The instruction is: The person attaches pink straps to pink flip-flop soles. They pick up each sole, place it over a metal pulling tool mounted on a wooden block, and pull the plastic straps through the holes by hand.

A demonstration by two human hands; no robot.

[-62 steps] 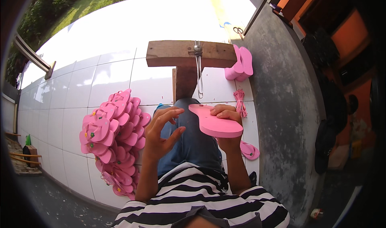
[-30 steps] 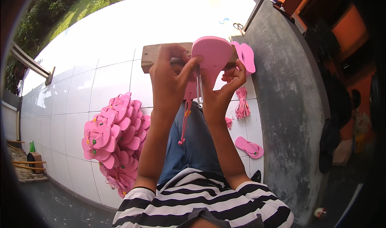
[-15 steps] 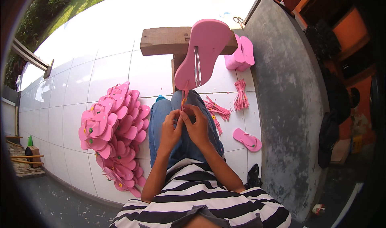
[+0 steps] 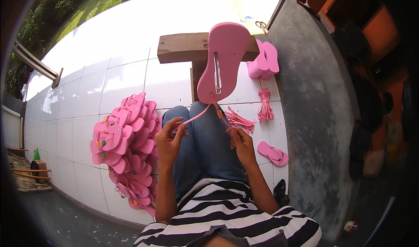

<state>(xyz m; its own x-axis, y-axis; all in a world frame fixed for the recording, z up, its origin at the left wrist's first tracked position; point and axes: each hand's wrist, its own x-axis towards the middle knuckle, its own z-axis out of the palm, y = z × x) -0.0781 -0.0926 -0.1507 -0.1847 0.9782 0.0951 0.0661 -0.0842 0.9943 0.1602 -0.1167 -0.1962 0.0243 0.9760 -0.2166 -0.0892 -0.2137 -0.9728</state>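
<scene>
A pink flip-flop sole [image 4: 227, 51] leans on a wooden stand [image 4: 181, 47] in front of my knees, its narrower end toward me. A metal needle-like tool [image 4: 217, 72] stands out from its face. From a hole near that end a pink strap [image 4: 198, 116] comes out and parts in two. My left hand [image 4: 169, 138] pinches the end of one branch. The other branch, with a small yellow ornament on it, runs into the fingers of my right hand [image 4: 242, 143]. Both hands are above my thighs, spread apart.
A big heap of finished pink flip-flops [image 4: 124, 138] lies at my left. On the right are loose straps [image 4: 240, 119], a tied strap bundle [image 4: 265, 105], a single flip-flop [image 4: 273, 153] and stacked soles [image 4: 263, 61]. Scissors [image 4: 261, 25] lie farther off, beside a low grey ledge [image 4: 314, 116].
My hands were together at the strap, just below the sole. Now they have moved apart, left and right, and the two strap branches are spread into an upside-down V.
</scene>
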